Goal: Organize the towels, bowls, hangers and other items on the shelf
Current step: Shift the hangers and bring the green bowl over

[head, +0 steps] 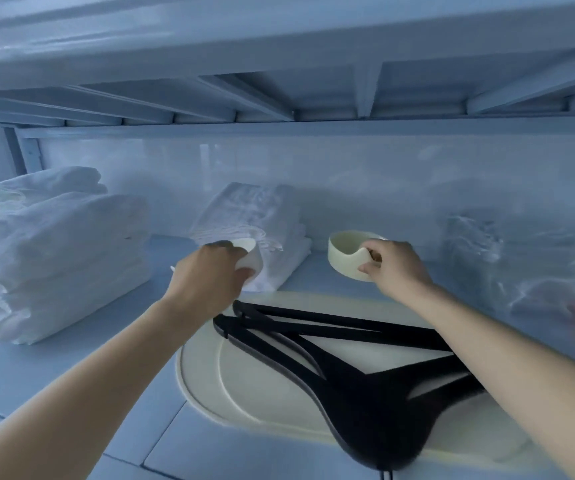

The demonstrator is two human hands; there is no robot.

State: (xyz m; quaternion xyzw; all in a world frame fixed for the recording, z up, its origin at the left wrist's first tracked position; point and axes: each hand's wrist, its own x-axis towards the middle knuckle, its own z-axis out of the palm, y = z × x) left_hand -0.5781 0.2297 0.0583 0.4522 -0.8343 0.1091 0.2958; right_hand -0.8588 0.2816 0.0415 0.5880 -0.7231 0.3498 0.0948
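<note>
Pale-blue shelf [71,375] under a ribbed tier [279,81]: left hand [209,275] grips a white bowl [249,259], right hand [395,268] pinches a cream bowl [344,256]; black hangers [376,410] lie nearer than both hands.

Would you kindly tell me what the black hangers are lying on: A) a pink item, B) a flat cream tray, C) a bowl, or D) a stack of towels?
B: the black hangers lie flat across the cream tray on the shelf.

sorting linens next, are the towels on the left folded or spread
Folded: the towels lie in a stacked pile, layered edges showing.
</note>
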